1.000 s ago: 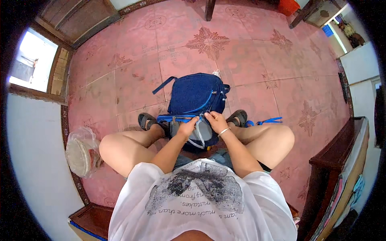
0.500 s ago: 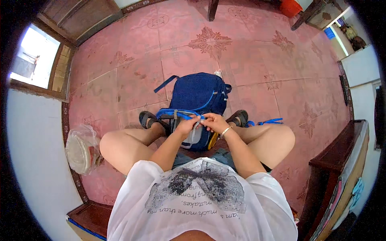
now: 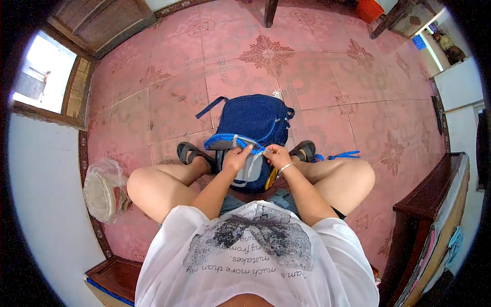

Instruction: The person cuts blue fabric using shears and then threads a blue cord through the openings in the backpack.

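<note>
A navy backpack [image 3: 251,116] with blue zip trim lies on the pink floor between my sandaled feet, its lower front pocket open toward me. My left hand [image 3: 239,156] grips the blue-edged pocket flap [image 3: 219,140] near its middle, thumb along the trim. Just to its right my right hand [image 3: 276,156] is closed in a pinch on the blue zipper trim, near a thin pale strip; the exact part between its fingertips is too small to tell. A grey panel and a yellow piece show below my hands. Loose blue straps [image 3: 342,154] lie beside my right foot.
A clear plastic bag [image 3: 104,189] with pale round items lies by the left wall. Dark wooden furniture [image 3: 414,207] stands at the right. A red bucket [image 3: 369,10] and wooden legs [image 3: 269,13] are at the back. Window at left.
The blue-trimmed flap has lifted and curved higher above the pocket. My left hand has shifted slightly left, and my right hand has drawn a little to the right, both still on the trim.
</note>
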`<action>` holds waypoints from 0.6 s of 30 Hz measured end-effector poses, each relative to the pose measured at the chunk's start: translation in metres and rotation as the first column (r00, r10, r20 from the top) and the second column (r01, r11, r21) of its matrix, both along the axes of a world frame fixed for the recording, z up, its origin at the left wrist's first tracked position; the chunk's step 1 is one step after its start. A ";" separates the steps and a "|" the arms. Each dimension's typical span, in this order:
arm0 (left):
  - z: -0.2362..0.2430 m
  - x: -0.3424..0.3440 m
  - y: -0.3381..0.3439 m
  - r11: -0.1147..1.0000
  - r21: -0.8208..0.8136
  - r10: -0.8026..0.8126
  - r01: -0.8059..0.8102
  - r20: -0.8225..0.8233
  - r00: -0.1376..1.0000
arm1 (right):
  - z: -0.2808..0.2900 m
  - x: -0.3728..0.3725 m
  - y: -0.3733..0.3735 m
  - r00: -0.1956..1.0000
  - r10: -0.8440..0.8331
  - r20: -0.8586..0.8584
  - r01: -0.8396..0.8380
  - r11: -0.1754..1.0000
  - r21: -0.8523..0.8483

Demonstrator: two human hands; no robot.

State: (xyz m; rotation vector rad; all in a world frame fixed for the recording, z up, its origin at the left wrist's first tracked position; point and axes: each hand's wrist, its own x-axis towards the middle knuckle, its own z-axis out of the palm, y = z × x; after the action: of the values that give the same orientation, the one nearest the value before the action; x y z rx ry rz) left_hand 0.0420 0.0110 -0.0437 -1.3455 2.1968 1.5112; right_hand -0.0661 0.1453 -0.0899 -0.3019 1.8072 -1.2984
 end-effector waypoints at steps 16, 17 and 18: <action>-0.006 -0.006 0.006 0.973 -0.085 -0.227 0.214 -0.203 0.953 | -0.003 0.006 -0.007 0.978 0.142 -0.152 -0.156 0.984 -0.083; -0.004 -0.007 0.004 0.948 -0.164 -0.300 0.272 -0.180 0.937 | -0.005 0.006 -0.005 0.978 0.143 -0.153 -0.157 0.984 -0.082; -0.006 -0.008 0.001 0.949 -0.163 -0.297 0.269 -0.180 0.938 | -0.003 0.006 -0.005 0.968 0.155 -0.197 -0.171 0.983 -0.070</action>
State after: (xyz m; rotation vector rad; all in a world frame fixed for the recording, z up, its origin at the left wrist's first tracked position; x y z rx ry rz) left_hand 0.0341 0.0122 -0.0497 -0.8844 2.5292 1.4675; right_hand -0.0601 0.1401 -0.0927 -0.6287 1.8432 -1.2682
